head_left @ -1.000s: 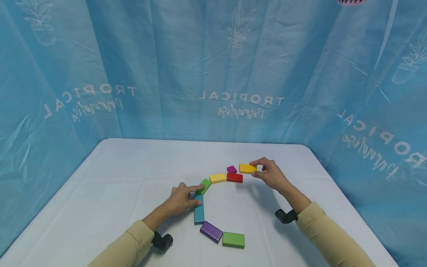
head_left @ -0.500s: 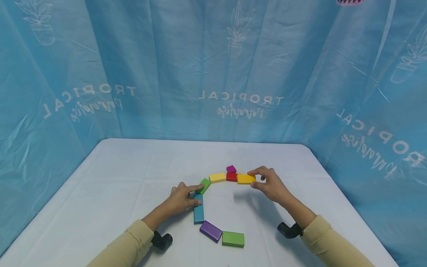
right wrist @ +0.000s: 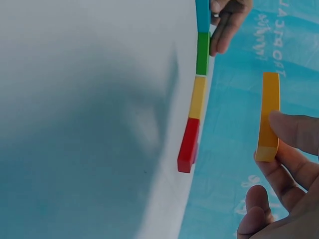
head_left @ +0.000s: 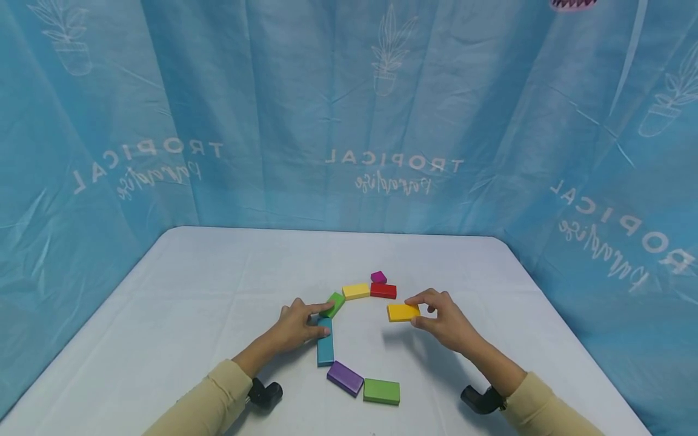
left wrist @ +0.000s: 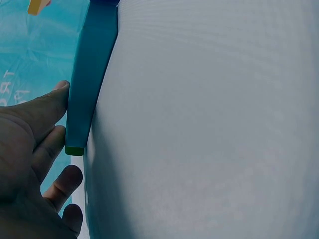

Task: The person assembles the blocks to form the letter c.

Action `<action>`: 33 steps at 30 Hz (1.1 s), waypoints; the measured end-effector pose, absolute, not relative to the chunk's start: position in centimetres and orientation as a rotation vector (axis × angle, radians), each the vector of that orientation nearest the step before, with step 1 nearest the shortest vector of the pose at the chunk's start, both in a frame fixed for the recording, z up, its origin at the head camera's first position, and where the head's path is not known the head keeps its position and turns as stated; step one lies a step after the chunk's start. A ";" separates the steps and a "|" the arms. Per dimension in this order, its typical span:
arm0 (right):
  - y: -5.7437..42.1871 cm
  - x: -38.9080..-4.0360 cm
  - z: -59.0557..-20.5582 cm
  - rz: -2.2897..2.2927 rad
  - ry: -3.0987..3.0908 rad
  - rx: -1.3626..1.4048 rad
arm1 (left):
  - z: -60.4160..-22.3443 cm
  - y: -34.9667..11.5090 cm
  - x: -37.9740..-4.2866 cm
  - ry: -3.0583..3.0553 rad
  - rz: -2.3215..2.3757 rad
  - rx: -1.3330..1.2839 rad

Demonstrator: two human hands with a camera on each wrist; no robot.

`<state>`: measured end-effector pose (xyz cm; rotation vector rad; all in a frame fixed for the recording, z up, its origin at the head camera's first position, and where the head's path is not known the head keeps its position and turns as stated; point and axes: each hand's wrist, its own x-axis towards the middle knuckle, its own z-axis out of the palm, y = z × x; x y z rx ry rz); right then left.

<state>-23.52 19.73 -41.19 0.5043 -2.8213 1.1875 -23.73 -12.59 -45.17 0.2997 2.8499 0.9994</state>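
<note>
Orange rectangular block (head_left: pixel 400 313), pinched by your right hand (head_left: pixel 444 320), points leftward along its long axis; your left hand (head_left: pixel 297 326), fingers extended, touches the blue rectangular block (head_left: pixel 325 351).

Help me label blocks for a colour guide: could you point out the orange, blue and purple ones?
Orange block (head_left: pixel 401 312): head view, on its top face.
Blue block (head_left: pixel 325 349): head view, middle of its top face.
Purple block (head_left: pixel 345 377): head view, middle of its top face.
</note>
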 end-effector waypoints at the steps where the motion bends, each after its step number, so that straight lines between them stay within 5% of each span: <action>1: 19.8 -23.3 -41.3 1.188 -2.828 0.495 | -45.2 -12.6 -23.7 2.849 1.002 0.300; 33: 22.0 -17.0 -43.3 1.279 -3.004 0.463 | -45.2 -12.7 -23.7 2.833 1.023 0.295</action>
